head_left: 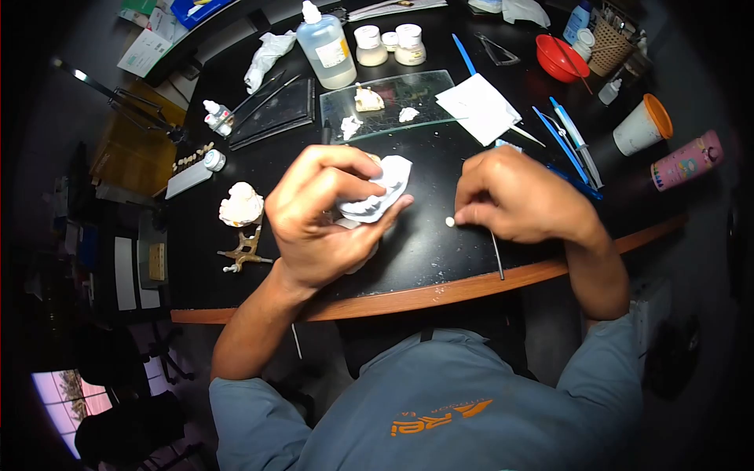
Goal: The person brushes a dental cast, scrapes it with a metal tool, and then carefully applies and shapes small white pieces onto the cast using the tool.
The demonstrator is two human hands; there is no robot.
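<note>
My left hand (326, 208) is closed round a white dental cast (381, 192), with the thumb below it and the fingers across its top. To the right, my right hand (510, 196) is closed in a pinch, and a small whitish piece (450, 222) shows at its fingertips. A thin metal tool (497, 255) slants down from beneath that hand toward the table's front edge. Left of my left hand sit another cast (241, 205) and a brownish branched piece (245, 250).
The black table (416, 271) has a wooden front edge (440, 293). Farther back are a glass plate (428, 86), a large bottle (326, 47), a paper pad (479, 108) and a red bowl (559, 63). An orange-rimmed cup (640, 129) and blue-handled tools (561, 145) lie rightward.
</note>
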